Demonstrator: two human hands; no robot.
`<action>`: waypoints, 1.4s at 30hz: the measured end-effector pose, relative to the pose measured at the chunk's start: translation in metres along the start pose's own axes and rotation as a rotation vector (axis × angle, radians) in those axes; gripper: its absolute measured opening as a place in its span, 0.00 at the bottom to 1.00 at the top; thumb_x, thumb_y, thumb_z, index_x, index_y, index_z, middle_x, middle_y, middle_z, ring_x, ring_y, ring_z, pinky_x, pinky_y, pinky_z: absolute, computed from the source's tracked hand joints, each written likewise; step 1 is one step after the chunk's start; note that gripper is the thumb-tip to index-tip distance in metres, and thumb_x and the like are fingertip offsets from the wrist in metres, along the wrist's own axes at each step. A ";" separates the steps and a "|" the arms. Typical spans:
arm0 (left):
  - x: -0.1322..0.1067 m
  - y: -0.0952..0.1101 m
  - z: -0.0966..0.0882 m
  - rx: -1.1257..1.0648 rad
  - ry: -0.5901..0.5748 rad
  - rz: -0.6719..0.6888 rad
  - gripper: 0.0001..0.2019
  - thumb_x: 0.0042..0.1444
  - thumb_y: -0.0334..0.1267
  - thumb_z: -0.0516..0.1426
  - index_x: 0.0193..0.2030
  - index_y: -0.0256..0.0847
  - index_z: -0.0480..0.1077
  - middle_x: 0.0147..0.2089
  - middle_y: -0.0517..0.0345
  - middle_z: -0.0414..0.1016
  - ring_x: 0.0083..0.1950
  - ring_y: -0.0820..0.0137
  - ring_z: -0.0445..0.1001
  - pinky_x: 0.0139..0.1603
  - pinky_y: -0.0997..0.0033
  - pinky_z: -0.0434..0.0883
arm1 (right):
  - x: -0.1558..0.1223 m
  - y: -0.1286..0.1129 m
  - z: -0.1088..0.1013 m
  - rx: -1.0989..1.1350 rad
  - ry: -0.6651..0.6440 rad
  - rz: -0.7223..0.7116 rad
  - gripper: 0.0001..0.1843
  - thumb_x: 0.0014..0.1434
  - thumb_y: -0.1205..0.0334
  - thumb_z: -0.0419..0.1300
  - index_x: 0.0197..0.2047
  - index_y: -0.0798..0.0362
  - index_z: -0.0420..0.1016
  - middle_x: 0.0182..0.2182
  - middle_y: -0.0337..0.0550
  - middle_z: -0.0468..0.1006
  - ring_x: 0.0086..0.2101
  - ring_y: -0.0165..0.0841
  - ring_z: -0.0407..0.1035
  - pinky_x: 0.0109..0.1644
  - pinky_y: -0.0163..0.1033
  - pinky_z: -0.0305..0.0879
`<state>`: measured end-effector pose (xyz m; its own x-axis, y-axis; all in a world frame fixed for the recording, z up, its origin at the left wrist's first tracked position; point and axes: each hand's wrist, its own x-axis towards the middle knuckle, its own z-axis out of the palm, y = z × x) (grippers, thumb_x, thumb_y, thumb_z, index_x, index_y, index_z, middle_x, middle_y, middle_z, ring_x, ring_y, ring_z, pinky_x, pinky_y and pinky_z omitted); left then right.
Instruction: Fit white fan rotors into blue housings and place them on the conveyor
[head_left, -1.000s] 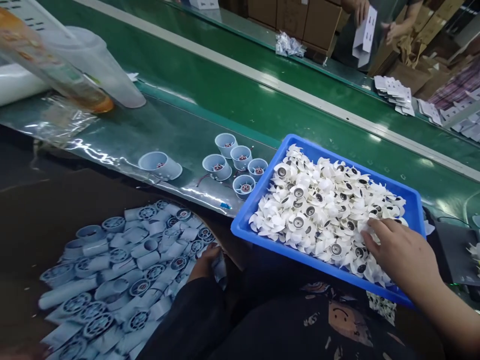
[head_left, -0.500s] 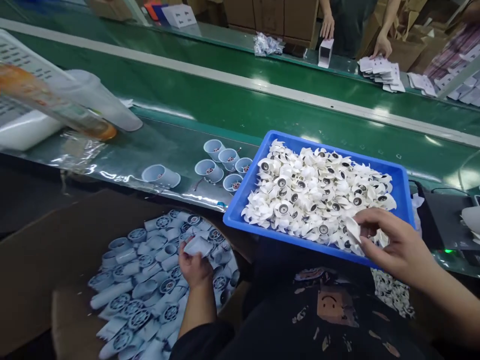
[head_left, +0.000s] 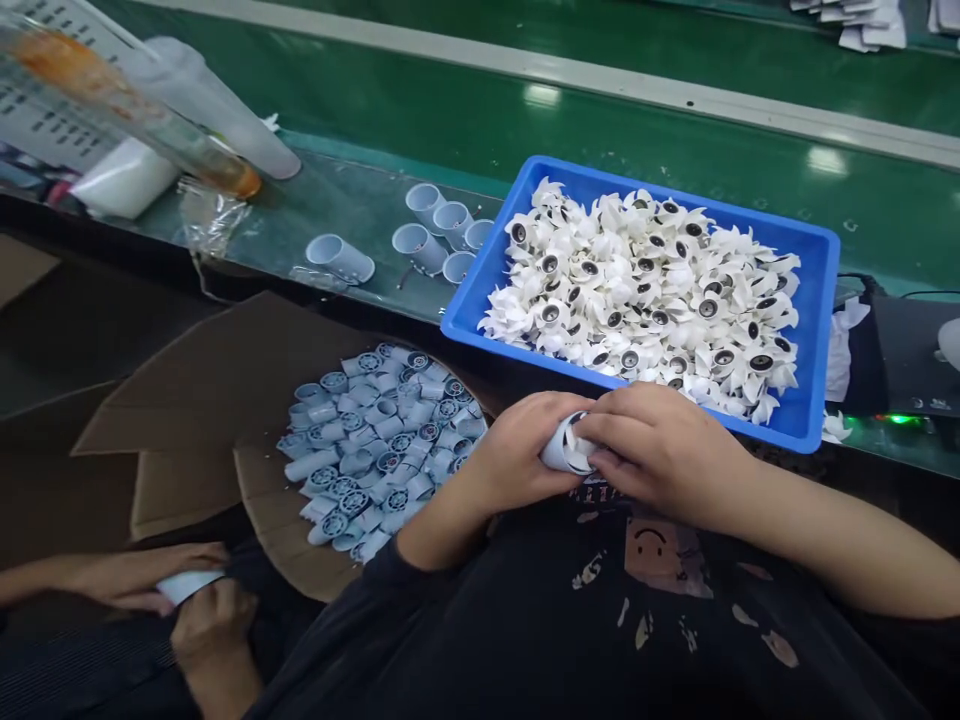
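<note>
In front of my chest my left hand (head_left: 521, 452) is wrapped round a light-blue plastic tube (head_left: 556, 453), its mouth facing right. My right hand (head_left: 660, 445) pinches a white fan blade wheel (head_left: 577, 446) at that mouth; its fingers partly cover the wheel, so how deep it sits cannot be seen. Just beyond both hands a blue tray (head_left: 819, 330) holds a heap of white fan blade wheels (head_left: 637, 290) with dark hubs. To the left, many light-blue tubes (head_left: 382, 440) with spoked ends fill a cardboard box (head_left: 277, 500).
Several light-blue tubes (head_left: 341, 260) stand on the bench left of the tray. Further left are a clear bottle (head_left: 150, 110) and a white basket (head_left: 67, 100). A black device (head_left: 919, 350) with a green light is at right. At lower left another person's hands (head_left: 214, 610) hold a pale piece.
My right hand has brought a fan blade wheel from the tray to the tube in my left hand. My left hand has come up from over the box. The view has tilted down.
</note>
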<state>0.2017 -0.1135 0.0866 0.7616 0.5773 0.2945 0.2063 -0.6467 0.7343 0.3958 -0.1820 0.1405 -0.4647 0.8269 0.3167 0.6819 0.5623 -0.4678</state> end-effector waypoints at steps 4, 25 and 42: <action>0.009 0.013 0.005 -0.062 -0.095 0.029 0.18 0.51 0.41 0.62 0.49 0.42 0.69 0.45 0.55 0.80 0.44 0.63 0.79 0.46 0.63 0.77 | -0.003 0.000 -0.015 -0.185 -0.106 -0.087 0.09 0.66 0.68 0.55 0.42 0.56 0.78 0.33 0.46 0.71 0.32 0.35 0.59 0.34 0.40 0.55; 0.015 0.035 0.005 0.106 -0.130 0.165 0.14 0.58 0.46 0.59 0.45 0.38 0.68 0.39 0.55 0.79 0.37 0.66 0.80 0.37 0.70 0.77 | -0.001 0.029 -0.008 0.205 -0.072 -0.245 0.14 0.69 0.64 0.54 0.33 0.56 0.78 0.24 0.40 0.71 0.28 0.29 0.61 0.33 0.36 0.56; 0.017 0.016 0.007 0.095 0.212 0.196 0.23 0.57 0.47 0.62 0.55 0.40 0.64 0.49 0.50 0.79 0.49 0.62 0.79 0.52 0.61 0.76 | -0.015 0.014 -0.016 -0.189 0.169 -0.086 0.30 0.67 0.37 0.46 0.52 0.52 0.76 0.46 0.52 0.70 0.45 0.41 0.63 0.49 0.48 0.57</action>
<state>0.2222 -0.1176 0.0989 0.6490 0.5217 0.5537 0.1318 -0.7939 0.5936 0.4218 -0.1866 0.1424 -0.4348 0.7559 0.4895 0.7449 0.6073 -0.2763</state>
